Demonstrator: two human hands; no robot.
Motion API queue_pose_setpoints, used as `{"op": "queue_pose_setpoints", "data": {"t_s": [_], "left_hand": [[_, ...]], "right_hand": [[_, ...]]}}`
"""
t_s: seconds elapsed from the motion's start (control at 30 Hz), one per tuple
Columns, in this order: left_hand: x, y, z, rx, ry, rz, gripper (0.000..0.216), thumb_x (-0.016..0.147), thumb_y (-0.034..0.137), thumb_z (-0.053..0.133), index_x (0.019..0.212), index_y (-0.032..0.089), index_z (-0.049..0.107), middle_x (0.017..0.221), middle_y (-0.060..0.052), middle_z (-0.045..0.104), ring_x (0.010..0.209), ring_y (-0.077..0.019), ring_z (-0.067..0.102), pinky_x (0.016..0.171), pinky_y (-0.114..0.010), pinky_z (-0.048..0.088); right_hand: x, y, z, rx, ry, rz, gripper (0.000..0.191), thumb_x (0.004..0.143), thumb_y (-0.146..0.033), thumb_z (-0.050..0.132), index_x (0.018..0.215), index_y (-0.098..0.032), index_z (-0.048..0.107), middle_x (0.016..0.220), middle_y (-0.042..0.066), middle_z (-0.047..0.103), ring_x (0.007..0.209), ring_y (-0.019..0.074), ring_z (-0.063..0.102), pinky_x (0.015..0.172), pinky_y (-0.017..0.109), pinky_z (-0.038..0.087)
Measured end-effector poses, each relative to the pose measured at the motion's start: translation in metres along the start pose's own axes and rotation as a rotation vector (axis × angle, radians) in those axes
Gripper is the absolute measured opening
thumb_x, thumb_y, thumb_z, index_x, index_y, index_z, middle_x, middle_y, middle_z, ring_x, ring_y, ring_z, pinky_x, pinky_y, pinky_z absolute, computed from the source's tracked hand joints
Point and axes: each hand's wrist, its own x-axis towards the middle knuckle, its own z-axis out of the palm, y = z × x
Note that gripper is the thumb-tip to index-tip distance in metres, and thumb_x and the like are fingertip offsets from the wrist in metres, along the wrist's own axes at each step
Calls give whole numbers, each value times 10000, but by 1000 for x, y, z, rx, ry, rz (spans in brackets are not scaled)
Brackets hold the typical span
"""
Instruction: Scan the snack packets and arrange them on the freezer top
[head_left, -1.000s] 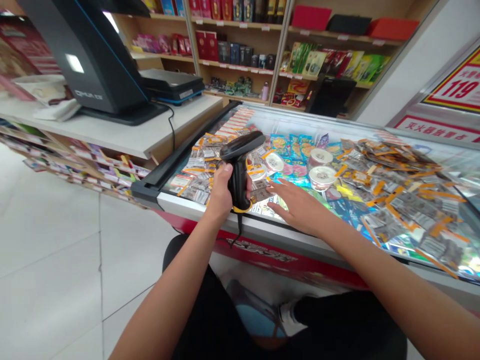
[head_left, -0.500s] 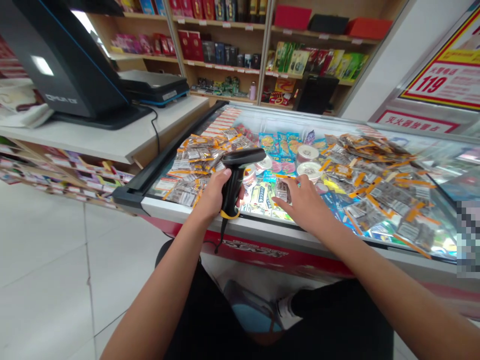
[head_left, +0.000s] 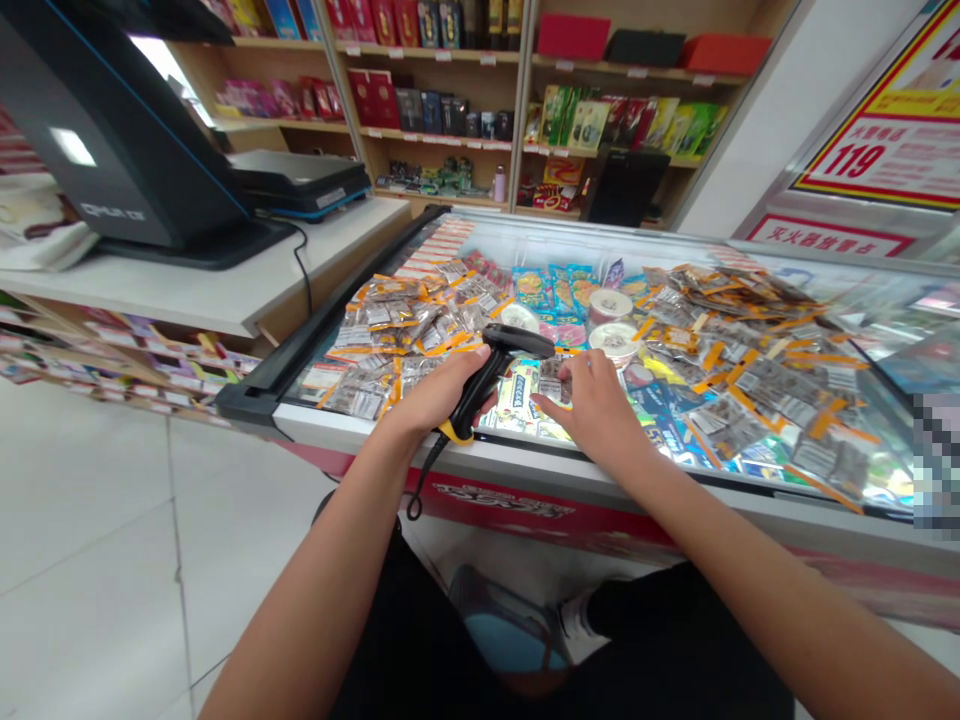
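My left hand (head_left: 435, 392) grips the handle of a black barcode scanner (head_left: 496, 363) with a yellow base, its head tilted down over the glass-topped freezer (head_left: 517, 460). A cable hangs from the scanner's base over the freezer's front edge. My right hand (head_left: 592, 405) rests on the glass just right of the scanner, fingers pinching a small silver packet (head_left: 553, 378). Several silver and orange packets (head_left: 405, 325) lie spread over the glass to the left and right of my hands.
A black checkout terminal (head_left: 112, 140) and a flat black device (head_left: 300, 180) stand on the white counter (head_left: 225, 275) at left. Two white tubs (head_left: 615, 340) sit on the glass. Shelves of boxed goods (head_left: 465, 90) line the back wall. White tiled floor lies at left.
My left hand has lowered the scanner and tipped its head down toward the glass. My right hand moved from lying flat to taking hold of a small packet beside it.
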Motion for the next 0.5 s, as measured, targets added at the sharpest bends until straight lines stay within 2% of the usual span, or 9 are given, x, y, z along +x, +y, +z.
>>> {"op": "queue_pose_setpoints", "data": {"t_s": [0.2, 0.3, 0.4, 0.5], "left_hand": [[-1, 3, 1, -37, -1, -10, 518, 965, 639, 403, 787, 174, 548, 539, -12, 567, 407, -106, 485, 405, -215, 400], [-2, 0, 0, -34, 5, -22, 542, 971, 641, 400, 784, 163, 574, 544, -20, 581, 412, -107, 501, 414, -216, 412], [-5, -4, -1, -34, 80, -4, 577, 972, 651, 402, 745, 153, 588, 558, -35, 605, 411, -111, 523, 404, -218, 410], [-10, -5, 0, -97, 178, 87, 558, 961, 644, 428, 775, 149, 607, 581, -37, 625, 405, -114, 526, 390, -223, 414]], "right_hand": [[0, 0, 0, 11, -7, 22, 396, 914, -520, 671, 1044, -160, 567, 1089, 169, 541, 1048, 332, 538, 918, 470, 477], [0, -1, -1, 3, -6, 18, 398, 922, -524, 658, 1054, -157, 579, 1078, 163, 548, 1037, 327, 538, 916, 460, 476], [0, -2, -6, -58, -3, 11, 438, 943, -506, 625, 1199, -151, 600, 1129, 169, 554, 1061, 331, 535, 932, 458, 466], [1, 1, -13, -184, -22, 43, 462, 953, -457, 586, 1335, -196, 603, 1190, 175, 561, 1110, 356, 524, 939, 479, 450]]}}
